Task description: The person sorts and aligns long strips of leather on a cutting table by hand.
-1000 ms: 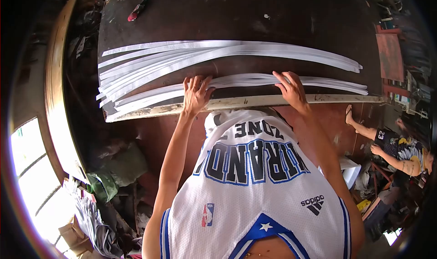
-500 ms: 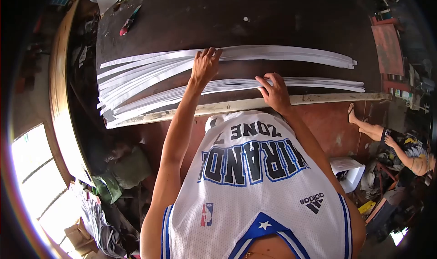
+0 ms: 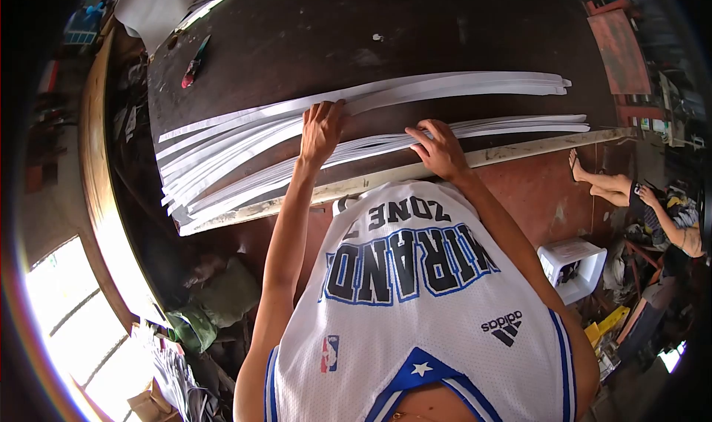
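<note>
Long white strips, thin and flat like paper or plastic, lie on a dark table in two bundles. The far bundle fans out toward the left end. My left hand is over that fan, fingers curled round several strips, its fingertips partly hidden among them. Closer to me runs the near bundle, along the table's front edge. My right hand touches it, thumb and index finger apart and the other fingers loosely bent.
A knife-like tool with a red handle lies at the table's back left. A pale rail borders the front edge. Right of me stands a white plastic bin. Another person's leg shows at the far right.
The view has turned slightly, so the table's left side sits lower. My left hand has drawn a little toward me across the far strips. My right hand stays by the near bundle.
</note>
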